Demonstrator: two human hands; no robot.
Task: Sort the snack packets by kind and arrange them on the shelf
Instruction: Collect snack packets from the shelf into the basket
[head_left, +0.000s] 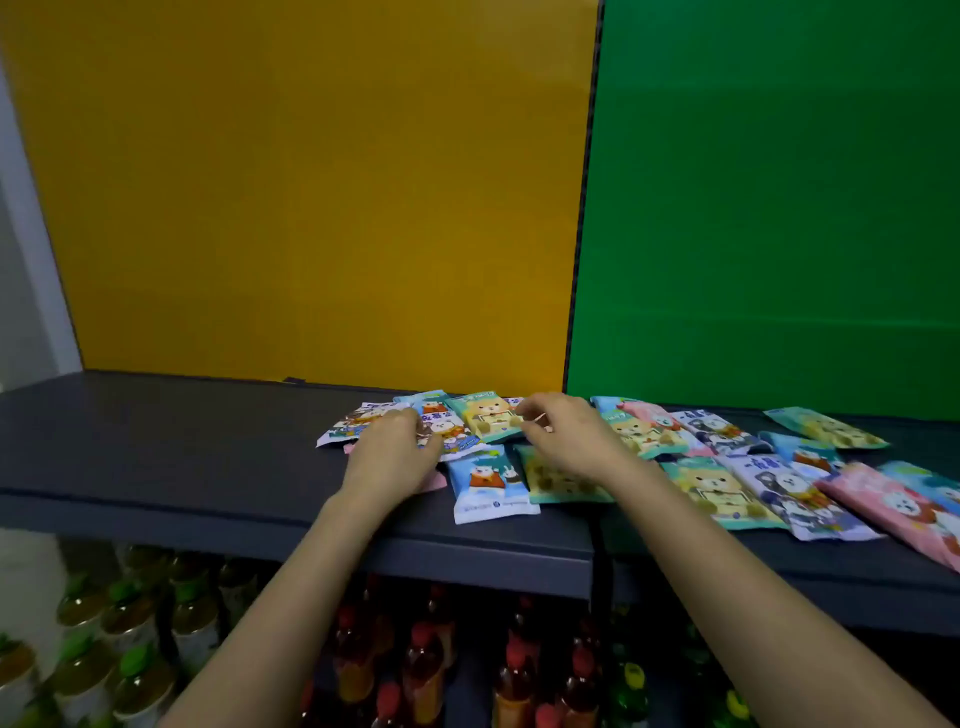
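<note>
Several cartoon snack packets lie scattered on the dark shelf (182, 436). My left hand (392, 449) rests on a pile at the middle, its fingers over a white and blue packet (452, 434), with a pink packet (435, 482) peeking from under the wrist. My right hand (563, 434) reaches to a teal and yellow packet (488, 415) at the back, fingertips at its right edge. A blue packet (488, 486) and a teal packet (550, 480) lie nearer me, between and under my forearms. More packets, teal (717, 493), purple (795, 493) and pink (893, 506), spread to the right.
A yellow panel (311, 197) and a green panel (779, 208) back the shelf. The shelf's left part holds nothing. Below stand bottles: green-capped ones (130, 649) at left, red-capped ones (426, 665) at middle.
</note>
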